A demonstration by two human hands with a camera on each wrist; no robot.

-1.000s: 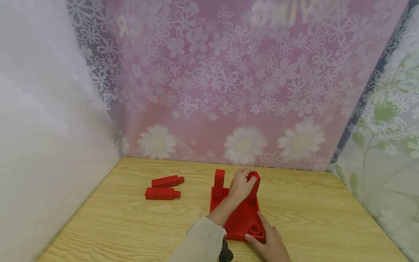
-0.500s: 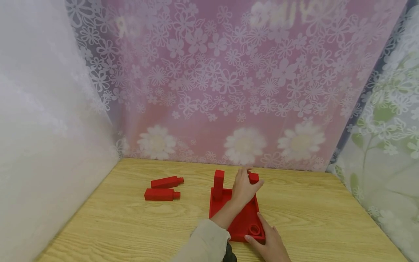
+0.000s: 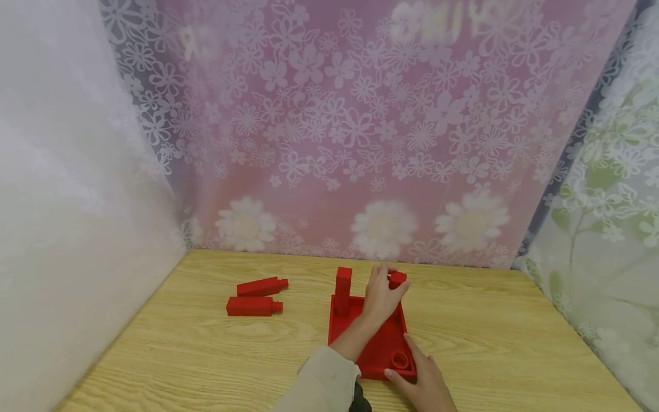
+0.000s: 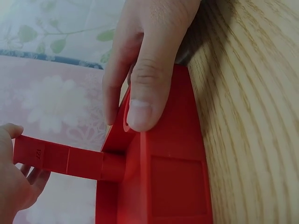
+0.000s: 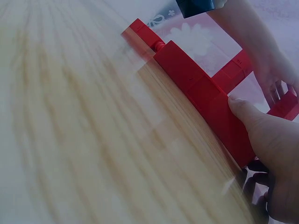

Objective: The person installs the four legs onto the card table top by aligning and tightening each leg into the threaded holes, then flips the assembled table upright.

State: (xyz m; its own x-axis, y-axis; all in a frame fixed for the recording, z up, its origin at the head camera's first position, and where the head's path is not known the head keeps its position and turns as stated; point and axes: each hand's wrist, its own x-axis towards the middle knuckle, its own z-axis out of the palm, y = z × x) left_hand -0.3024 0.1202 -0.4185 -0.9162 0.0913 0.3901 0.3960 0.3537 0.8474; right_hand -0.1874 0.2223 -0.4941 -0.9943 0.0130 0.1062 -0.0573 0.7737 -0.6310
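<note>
A red toy tabletop [image 3: 378, 343] lies with its raised rim up and round sockets in its corners. My left hand [image 3: 380, 300] reaches across it and grips the upper part of a red table leg [image 3: 397, 278] at the far right corner. In the left wrist view this leg [image 4: 60, 158] stands with its lower end at the socket; its thread is hidden. My right hand [image 3: 424, 380] holds the near right corner, thumb against the front wall and fingers along the side. Beside the thumb is a bare socket ring [image 3: 400, 360]. Another leg [image 3: 343, 290] stands in the far left corner.
Two loose red legs, one farther back [image 3: 261, 286] and one nearer [image 3: 250, 306], lie left of the tabletop, their knobbed ends pointing right. All rest on a wood-grain table [image 3: 180, 360]. A flowered pink curtain [image 3: 319, 137] hangs behind it.
My left hand's fingers have shifted around the leg's top, the thumb extending and drawing back in slightly. The leg appears turned and less tilted. My right hand stays on the corner.
</note>
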